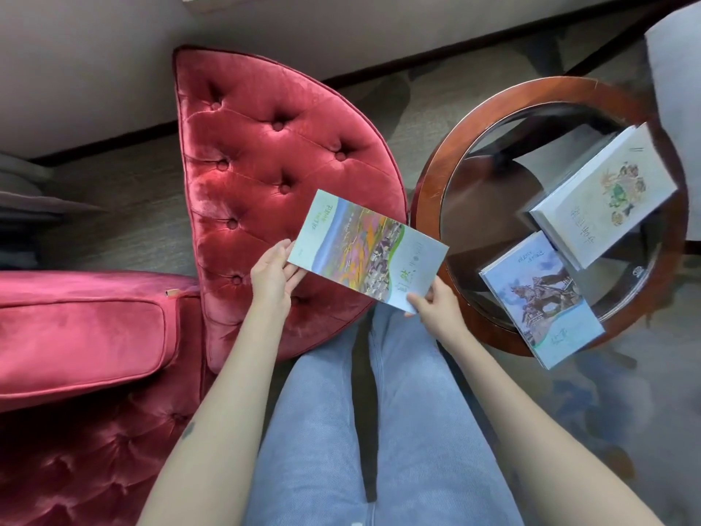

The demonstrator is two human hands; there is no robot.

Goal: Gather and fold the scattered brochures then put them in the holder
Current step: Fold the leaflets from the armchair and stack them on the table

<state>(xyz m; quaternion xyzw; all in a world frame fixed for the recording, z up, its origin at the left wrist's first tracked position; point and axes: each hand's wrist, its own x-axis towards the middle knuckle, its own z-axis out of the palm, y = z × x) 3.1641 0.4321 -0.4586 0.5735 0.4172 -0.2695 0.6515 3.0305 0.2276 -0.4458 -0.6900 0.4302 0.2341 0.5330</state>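
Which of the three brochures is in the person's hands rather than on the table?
The landscape brochure, pinched by the left hand and right hand over the lap. The statue brochure and white floral one lie on the round glass table.

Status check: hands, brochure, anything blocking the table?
Left hand and right hand both pinch the landscape brochure. It hangs over the lap, flat. Round glass table already holds a statue brochure and a white booklet.
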